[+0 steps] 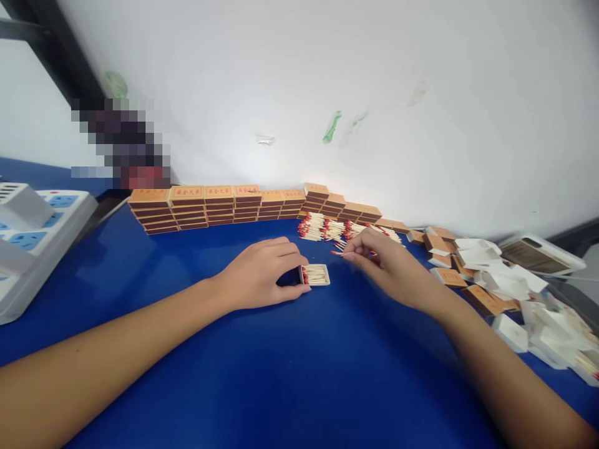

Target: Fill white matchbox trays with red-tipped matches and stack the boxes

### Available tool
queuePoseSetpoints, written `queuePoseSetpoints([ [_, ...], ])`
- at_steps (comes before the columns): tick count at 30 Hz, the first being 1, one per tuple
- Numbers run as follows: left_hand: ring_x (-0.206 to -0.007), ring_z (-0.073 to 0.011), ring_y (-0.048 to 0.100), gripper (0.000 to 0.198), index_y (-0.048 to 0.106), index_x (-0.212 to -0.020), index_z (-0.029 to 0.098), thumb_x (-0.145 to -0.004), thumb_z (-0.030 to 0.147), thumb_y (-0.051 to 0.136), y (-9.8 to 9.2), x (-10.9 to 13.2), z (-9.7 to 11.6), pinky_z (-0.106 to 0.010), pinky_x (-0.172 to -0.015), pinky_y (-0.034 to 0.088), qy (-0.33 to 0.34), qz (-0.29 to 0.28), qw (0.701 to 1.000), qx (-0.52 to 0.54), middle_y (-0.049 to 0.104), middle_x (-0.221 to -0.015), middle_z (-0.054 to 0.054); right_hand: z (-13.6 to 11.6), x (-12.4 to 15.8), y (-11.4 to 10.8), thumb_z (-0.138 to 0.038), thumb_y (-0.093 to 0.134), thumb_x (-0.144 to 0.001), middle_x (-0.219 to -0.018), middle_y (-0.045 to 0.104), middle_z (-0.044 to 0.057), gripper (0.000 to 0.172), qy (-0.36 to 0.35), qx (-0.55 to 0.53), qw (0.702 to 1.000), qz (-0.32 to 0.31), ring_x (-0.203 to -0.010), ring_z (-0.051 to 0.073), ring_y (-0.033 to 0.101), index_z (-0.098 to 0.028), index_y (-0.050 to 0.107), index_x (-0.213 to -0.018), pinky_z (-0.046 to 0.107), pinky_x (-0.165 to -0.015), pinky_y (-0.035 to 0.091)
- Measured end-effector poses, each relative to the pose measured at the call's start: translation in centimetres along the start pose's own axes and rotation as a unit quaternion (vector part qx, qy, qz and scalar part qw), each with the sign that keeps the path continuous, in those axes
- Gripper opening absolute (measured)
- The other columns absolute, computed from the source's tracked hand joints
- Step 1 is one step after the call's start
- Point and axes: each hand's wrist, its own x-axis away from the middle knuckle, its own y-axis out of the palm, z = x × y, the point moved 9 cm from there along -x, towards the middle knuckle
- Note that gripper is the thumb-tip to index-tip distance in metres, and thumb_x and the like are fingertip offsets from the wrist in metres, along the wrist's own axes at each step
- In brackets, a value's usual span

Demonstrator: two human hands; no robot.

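Note:
My left hand [269, 274] grips the left end of a small white matchbox tray [327, 275] between thumb and fingers. Pale matches [316, 274] with red heads lie inside the tray, heads toward my left hand. To the right of it, my right hand [381, 262] pinches a match [337, 254] whose red head points left. Just behind the hands, loose matches [311, 227] lie in several heaps on the blue table [290, 368]. The right hand partly hides the heaps at the right.
Stacked orange matchboxes [187, 202] line the wall behind. At the right lie loose matchbox covers [482, 299] and empty white trays [510, 330], with a phone-like object [538, 255] behind them. A white power strip [60, 231] stands at the left edge.

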Motion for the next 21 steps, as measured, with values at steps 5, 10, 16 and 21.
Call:
queuePoseSetpoints([
  [5, -0.097, -0.0221, 0.068, 0.024, 0.073, -0.113, 0.018, -0.098, 0.037, 0.073, 0.0, -0.1, 0.0, -0.035, -0.086, 0.055, -0.005, -0.004, 1.0, 0.001, 0.075, -0.103, -0.006, -4.7, 0.9, 2.6, -0.03, 0.051, -0.11, -0.101, 0.064, 0.006, 0.015, -0.034, -0.013, 0.998, -0.055, -0.084, 0.02, 0.061, -0.024, 0.063, -0.102, 0.034, -0.074, 0.051],
  [10, -0.098, -0.0221, 0.068, 0.023, 0.073, -0.112, 0.02, -0.1, 0.039, 0.07, 0.1, -0.1, 0.0, -0.035, -0.088, 0.055, -0.009, -0.011, 1.0, 0.003, 0.075, -0.104, -0.006, -6.3, 1.2, 3.3, -0.021, 0.048, -0.108, -0.106, 0.063, 0.009, 0.014, -0.082, 0.057, 0.994, -0.042, -0.087, 0.023, 0.065, -0.023, 0.061, -0.105, 0.039, -0.077, 0.055],
  [16, -0.097, -0.0219, 0.067, 0.022, 0.073, -0.11, 0.019, -0.1, 0.039, 0.07, 0.1, -0.1, 0.0, -0.035, -0.087, 0.055, -0.01, -0.009, 1.0, 0.002, 0.075, -0.103, -0.006, -5.9, 1.1, 3.0, -0.02, 0.051, -0.107, -0.106, 0.064, 0.009, 0.013, -0.094, 0.083, 0.992, -0.014, -0.085, 0.022, 0.065, -0.023, 0.063, -0.112, 0.038, -0.076, 0.055],
  [21, -0.097, -0.0217, 0.068, 0.021, 0.073, -0.108, 0.019, -0.1, 0.038, 0.071, 0.0, -0.1, 0.1, -0.035, -0.087, 0.055, -0.006, -0.008, 1.0, 0.002, 0.075, -0.103, -0.006, -6.3, 1.2, 3.1, -0.021, 0.051, -0.108, -0.104, 0.063, 0.009, 0.013, -0.106, 0.063, 0.992, -0.005, -0.087, 0.022, 0.065, -0.022, 0.064, -0.108, 0.037, -0.077, 0.054],
])
